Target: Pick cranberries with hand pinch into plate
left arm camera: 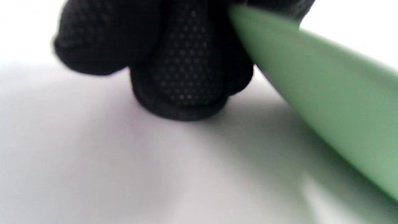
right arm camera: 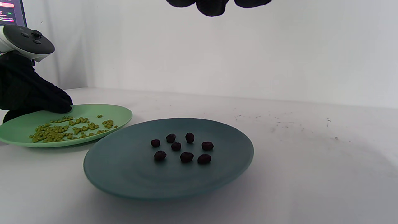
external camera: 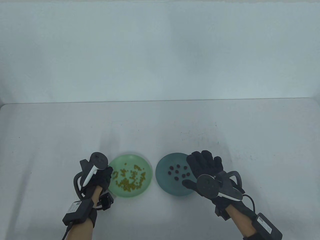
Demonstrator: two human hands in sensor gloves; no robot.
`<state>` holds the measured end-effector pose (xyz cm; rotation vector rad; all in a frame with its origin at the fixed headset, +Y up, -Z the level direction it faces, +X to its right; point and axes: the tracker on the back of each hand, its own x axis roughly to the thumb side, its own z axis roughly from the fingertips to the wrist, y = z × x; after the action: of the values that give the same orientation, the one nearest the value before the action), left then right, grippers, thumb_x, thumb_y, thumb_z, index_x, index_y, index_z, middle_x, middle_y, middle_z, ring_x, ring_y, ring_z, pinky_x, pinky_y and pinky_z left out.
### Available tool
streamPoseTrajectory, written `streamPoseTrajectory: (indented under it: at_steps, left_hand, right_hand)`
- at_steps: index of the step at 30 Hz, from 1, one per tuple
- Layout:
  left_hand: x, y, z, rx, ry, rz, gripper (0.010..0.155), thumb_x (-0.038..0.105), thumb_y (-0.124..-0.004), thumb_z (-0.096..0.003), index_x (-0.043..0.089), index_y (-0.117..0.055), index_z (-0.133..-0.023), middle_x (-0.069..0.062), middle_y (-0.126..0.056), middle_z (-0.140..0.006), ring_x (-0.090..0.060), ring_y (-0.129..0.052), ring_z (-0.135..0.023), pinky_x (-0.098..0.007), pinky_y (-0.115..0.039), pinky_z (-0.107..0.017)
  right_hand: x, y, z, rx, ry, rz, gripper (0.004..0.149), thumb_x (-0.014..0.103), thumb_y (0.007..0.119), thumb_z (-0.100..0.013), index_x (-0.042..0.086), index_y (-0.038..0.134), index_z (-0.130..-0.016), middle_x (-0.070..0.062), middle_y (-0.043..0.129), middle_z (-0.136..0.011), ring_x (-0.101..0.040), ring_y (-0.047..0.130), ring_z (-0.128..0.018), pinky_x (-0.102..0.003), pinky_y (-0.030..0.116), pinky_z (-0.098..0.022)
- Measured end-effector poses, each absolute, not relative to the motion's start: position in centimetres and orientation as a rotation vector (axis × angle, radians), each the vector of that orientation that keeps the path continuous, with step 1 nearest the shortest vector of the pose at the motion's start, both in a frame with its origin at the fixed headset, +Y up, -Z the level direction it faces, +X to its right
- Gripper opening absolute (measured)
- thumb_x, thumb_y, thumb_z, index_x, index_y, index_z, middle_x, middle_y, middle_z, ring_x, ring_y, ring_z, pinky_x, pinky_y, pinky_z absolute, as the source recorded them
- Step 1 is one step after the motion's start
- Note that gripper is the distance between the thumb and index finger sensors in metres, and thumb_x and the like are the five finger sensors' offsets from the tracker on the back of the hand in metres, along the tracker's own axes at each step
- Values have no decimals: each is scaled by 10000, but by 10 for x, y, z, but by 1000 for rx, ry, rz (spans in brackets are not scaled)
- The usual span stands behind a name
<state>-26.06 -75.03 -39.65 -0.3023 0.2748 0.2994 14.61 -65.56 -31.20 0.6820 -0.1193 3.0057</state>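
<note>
Several dark cranberries lie in the middle of a teal plate, also clear in the right wrist view on that plate. My right hand hovers flat over the plate's right side, fingers spread and empty; only its fingertips show at the top of the right wrist view. My left hand grips the left rim of a green plate. In the left wrist view its curled fingers rest on the table under the rim.
The green plate holds many small yellow-green pieces and stands just left of the teal plate. The white table stretches to a white back wall. A screen corner shows at the far left.
</note>
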Motion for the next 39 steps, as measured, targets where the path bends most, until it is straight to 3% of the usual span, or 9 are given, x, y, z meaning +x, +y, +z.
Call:
streamPoseTrajectory:
  at_steps: [9, 15, 19, 22, 26, 30, 39]
  left_hand:
    - [-256, -749, -400, -280, 269, 213, 411, 416, -728, -558, 162, -841, -861, 10, -958, -570, -166, -1049, -285, -279, -916, -228]
    - [-260, -743, -395, -271, 265, 225, 466, 431, -716, -560, 134, -813, -905, -23, -965, -627, -195, -1061, -333, -289, -925, -257]
    - [-258, -719, -382, -201, 200, 248, 522, 460, -694, -562, 135, -750, -966, -62, -950, -715, -232, -1063, -420, -323, -921, -321]
    - [-250, -693, -368, -113, 87, 236, 590, 492, -673, -560, 136, -677, -1031, -101, -889, -858, -281, -1042, -599, -387, -906, -421]
    - [-233, -660, -342, 28, -72, 256, 672, 534, -652, -555, 138, -587, -1095, -157, -759, -1021, -383, -915, -835, -510, -822, -567]
    - [-218, -646, -321, 81, -218, 251, 756, 569, -634, -553, 128, -477, -1147, -201, -583, -1140, -463, -719, -1010, -611, -690, -672]
    - [-191, -644, -297, 85, -392, 152, 886, 627, -594, -543, 86, -302, -1180, -241, -328, -1210, -541, -391, -1113, -682, -495, -739]
  right_hand:
    - [146, -656, -312, 677, -116, 3004, 888, 715, 463, -512, 171, 326, -1200, -134, 386, -1264, -492, 397, -1148, -712, 393, -756]
    - [146, -656, -312, 676, -113, 3004, 890, 716, 462, -512, 170, 325, -1201, -137, 383, -1264, -489, 400, -1148, -711, 394, -756]
    - [146, -655, -313, 680, -111, 3001, 890, 717, 462, -511, 170, 329, -1201, -135, 389, -1265, -492, 401, -1148, -712, 395, -755]
    - [145, -654, -312, 690, -116, 3001, 893, 718, 459, -511, 167, 330, -1202, -136, 390, -1264, -496, 402, -1146, -714, 396, -753]
    - [146, -651, -309, 693, -129, 2990, 895, 720, 456, -511, 167, 329, -1202, -140, 391, -1265, -501, 399, -1145, -715, 397, -752]
    - [149, -650, -309, 687, -139, 2975, 899, 723, 452, -509, 167, 322, -1203, -139, 383, -1266, -503, 391, -1145, -718, 391, -752]
    - [151, -648, -306, 696, -160, 2965, 916, 736, 440, -499, 170, 300, -1205, -138, 353, -1271, -510, 357, -1147, -720, 365, -754]
